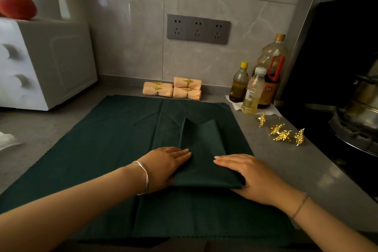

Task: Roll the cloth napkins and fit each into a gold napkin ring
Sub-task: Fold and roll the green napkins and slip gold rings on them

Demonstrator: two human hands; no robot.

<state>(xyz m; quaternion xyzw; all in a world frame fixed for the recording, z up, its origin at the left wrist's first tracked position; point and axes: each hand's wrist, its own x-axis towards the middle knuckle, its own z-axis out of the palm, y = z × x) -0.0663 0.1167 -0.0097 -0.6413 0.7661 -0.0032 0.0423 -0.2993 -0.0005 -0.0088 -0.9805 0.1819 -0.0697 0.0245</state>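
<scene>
A dark green napkin (204, 149) lies folded into a long strip on top of a larger spread of dark green cloth (102, 139) on the grey counter. My left hand (165, 163) lies flat against the strip's left edge. My right hand (251, 176) rests flat on its right side, fingers straight. Several loose gold leaf-shaped napkin rings (281, 133) lie on the counter to the right. At the back by the wall, several peach napkins (172, 89) sit rolled, each with a gold ring around it.
Three bottles (255, 86) stand at the back right on a white paper. A black stove with a steel pot (360, 112) is at the far right. A white appliance (45, 61) fills the left side. A grey socket strip (197, 28) is on the tiled wall.
</scene>
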